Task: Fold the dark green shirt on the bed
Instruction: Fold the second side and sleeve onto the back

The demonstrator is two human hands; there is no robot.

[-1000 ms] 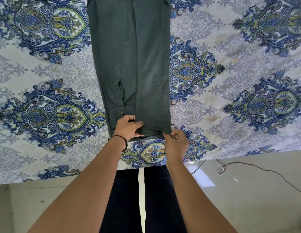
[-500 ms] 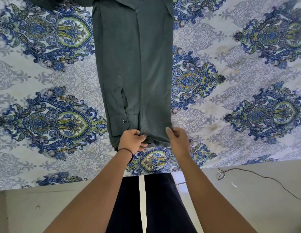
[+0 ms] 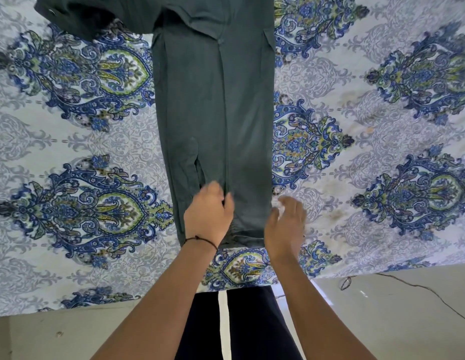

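The dark green shirt (image 3: 213, 113) lies on the bed as a long narrow strip, its sides folded in, running from the top of the view down to the near edge. A sleeve cuff lies folded along its left side, partly under my left hand. My left hand (image 3: 209, 214), a black thread around its wrist, rests flat on the shirt's lower left part, fingers slightly blurred. My right hand (image 3: 286, 224) is at the shirt's lower right edge with fingers spread and blurred, holding nothing.
The bed sheet (image 3: 382, 126) is white with blue and green paisley patterns. Another dark cloth (image 3: 83, 14) lies bunched at the top left. My dark trousers with a white stripe (image 3: 239, 328) stand at the bed's edge. A thin cable (image 3: 421, 287) trails on the floor at right.
Both hands have let go of the shirt's bottom hem. My left hand slid up onto the fabric and my right hand opened beside the right edge. The view shifted down the shirt.
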